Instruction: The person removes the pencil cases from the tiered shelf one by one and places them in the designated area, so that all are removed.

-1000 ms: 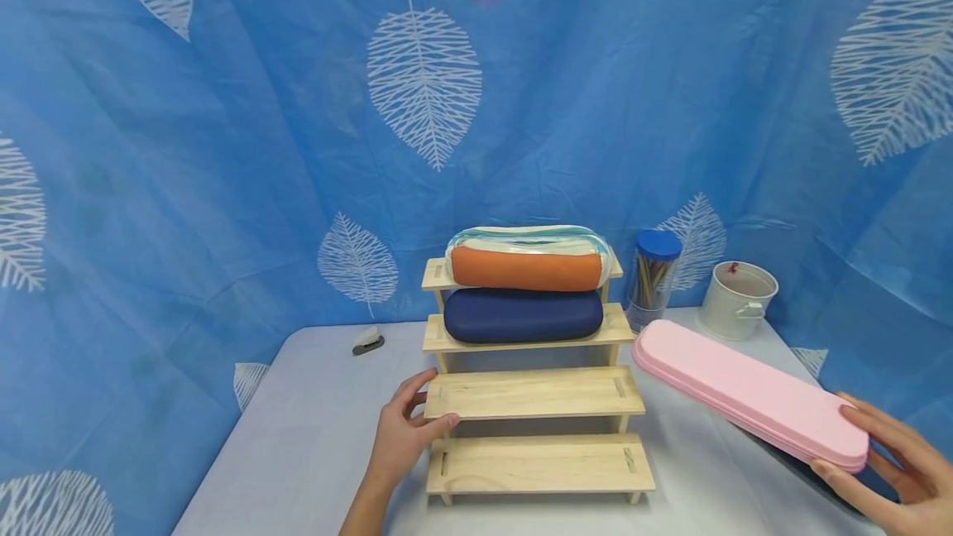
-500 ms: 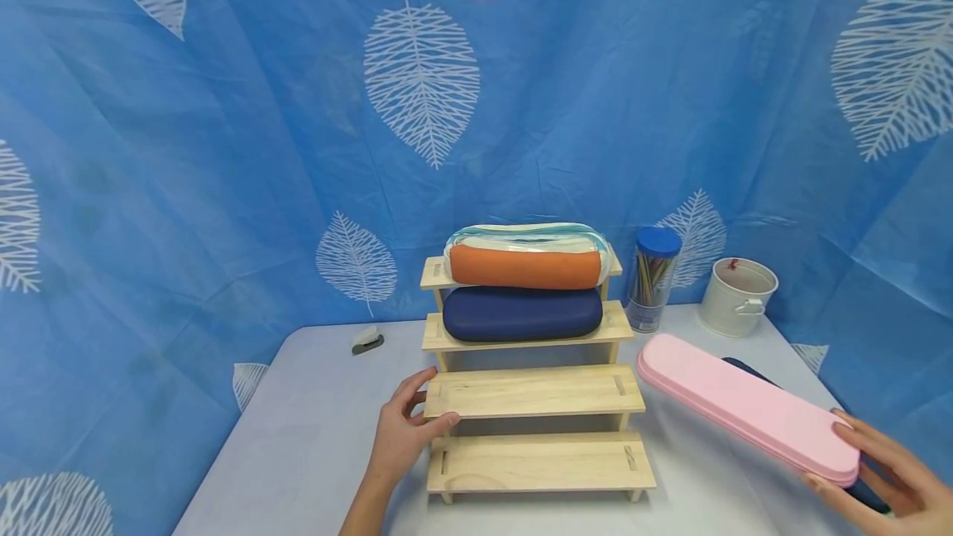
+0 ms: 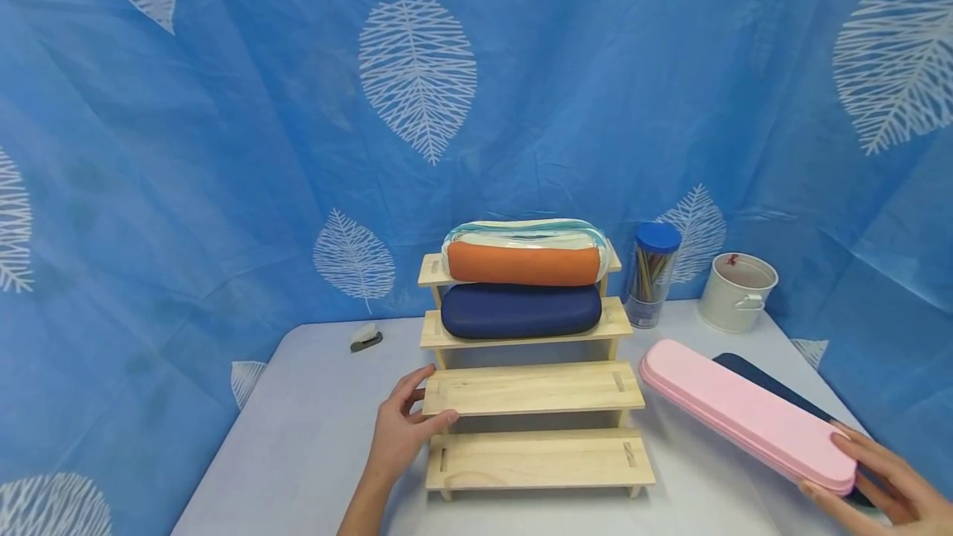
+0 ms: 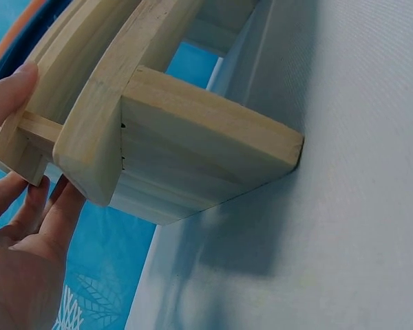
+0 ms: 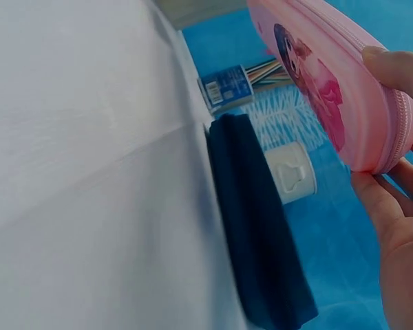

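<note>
Four-tier wooden rack (image 3: 539,460) stands on the white table (image 3: 320,412); an orange-and-clear case (image 3: 524,263) lies along its top tier and a navy case (image 3: 521,310) along the tier below. Both lie lengthwise, presumably because the boards are long and narrow. Left hand (image 3: 402,424) has thumb and fingers clamped on the left end of the second tier from the bottom, thumb toward the front edge, fingers behind; judged a steadying hold, since the rack looks light. Right hand (image 3: 886,478) pinches the near end of the pink case (image 3: 744,416), digits on opposite faces. Case is held clear of the table, right of the rack, far end near the right side of that same tier; contact there cannot be judged. End grip probably chosen to leave most of its length free, at the cost of some leverage on the fingers. Dark case (image 5: 255,220) lies on the table, partly hidden by the pink one in the head view. Jar with blue lid (image 3: 651,279) and white bucket (image 3: 737,296) stand farther back, likely for elbow room.
</note>
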{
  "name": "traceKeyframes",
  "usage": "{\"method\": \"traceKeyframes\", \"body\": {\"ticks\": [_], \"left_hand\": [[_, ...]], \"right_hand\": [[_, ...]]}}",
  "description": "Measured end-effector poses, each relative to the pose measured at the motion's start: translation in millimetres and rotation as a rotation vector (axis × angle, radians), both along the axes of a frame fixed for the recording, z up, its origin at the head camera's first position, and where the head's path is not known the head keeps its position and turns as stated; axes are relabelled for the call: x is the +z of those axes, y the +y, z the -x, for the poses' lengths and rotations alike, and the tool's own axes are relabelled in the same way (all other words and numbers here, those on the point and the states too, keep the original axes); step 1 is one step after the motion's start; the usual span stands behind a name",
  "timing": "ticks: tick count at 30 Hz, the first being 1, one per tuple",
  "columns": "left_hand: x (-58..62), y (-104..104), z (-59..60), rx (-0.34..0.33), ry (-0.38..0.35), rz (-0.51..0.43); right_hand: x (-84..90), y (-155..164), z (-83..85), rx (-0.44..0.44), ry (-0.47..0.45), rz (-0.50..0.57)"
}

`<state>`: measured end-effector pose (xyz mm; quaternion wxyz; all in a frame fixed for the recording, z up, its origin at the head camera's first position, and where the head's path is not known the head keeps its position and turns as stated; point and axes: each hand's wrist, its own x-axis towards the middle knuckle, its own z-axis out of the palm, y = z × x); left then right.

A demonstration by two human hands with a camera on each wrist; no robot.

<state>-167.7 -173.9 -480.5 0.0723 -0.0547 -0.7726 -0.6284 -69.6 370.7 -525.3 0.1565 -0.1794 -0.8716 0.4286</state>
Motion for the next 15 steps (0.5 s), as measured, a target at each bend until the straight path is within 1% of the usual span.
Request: {"method": "traceKeyframes", "body": {"ticks": [2, 5, 7, 9, 13, 14, 15], "left_hand": [[9.3, 2.4, -4.2, -0.008, -0.004, 0.002], [22.1, 5.8, -9.6, -0.012, -0.018, 0.009], [22.0, 5.8, -9.4, -0.012, -0.013, 0.01], [21.2, 5.8, -9.1, -0.014, -0.01, 0.007], [19.5, 5.5, -9.0, -0.015, -0.013, 0.008], [19.3, 5.5, -9.1, -0.015, -0.015, 0.008], [19.2, 5.6, -9.1, -0.014, -0.017, 0.006]], "right_hand": [[-6.2, 4.0, -0.4, 0.002, -0.008, -0.018], [-12.2, 5.6, -4.1, 0.018, -0.006, -0.088], [-13.9, 4.3, -8.3, 0.022, 0.011, -0.133], [-17.2, 2.0, -12.8, 0.012, 0.062, -0.168], [-26.2, 2.3, -18.2, 0.002, 0.143, -0.175], [-28.5, 5.5, -18.8, 0.03, 0.154, -0.181], [-30.8, 11.9, -18.4, 0.107, 0.189, -0.176]]}}
